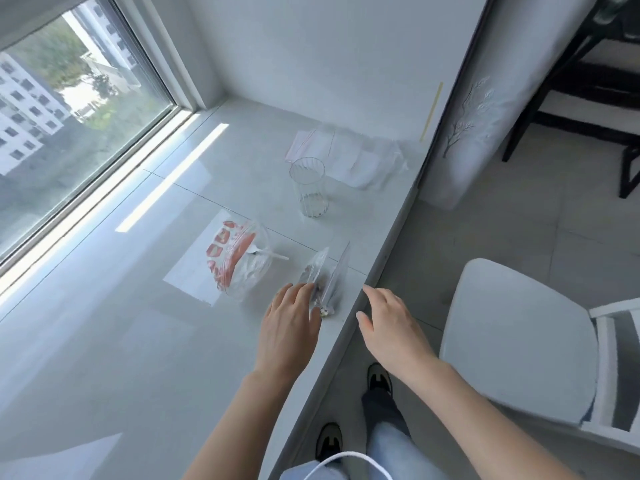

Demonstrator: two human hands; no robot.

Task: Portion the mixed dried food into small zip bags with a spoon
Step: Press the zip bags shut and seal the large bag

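Observation:
A small clear zip bag (pixel 323 271) with some dried food in it stands tilted near the sill's front edge. My left hand (pixel 289 320) touches its lower part with straight fingers. My right hand (pixel 388 320) hovers open over the sill's edge, just right of the bag, holding nothing. Left of the bag lies a large clear bag with red print (pixel 239 258), its mouth open. A white plastic spoon (pixel 268 253) rests in that mouth, handle pointing right. A stack of empty small zip bags (pixel 346 157) lies at the back of the sill.
An empty clear glass (pixel 309 187) stands upright behind the small bag. The window (pixel 69 98) runs along the left of the tiled sill (pixel 138 306). A white chair (pixel 519 341) stands right of the sill, and a tall white unit (pixel 478 116) farther back.

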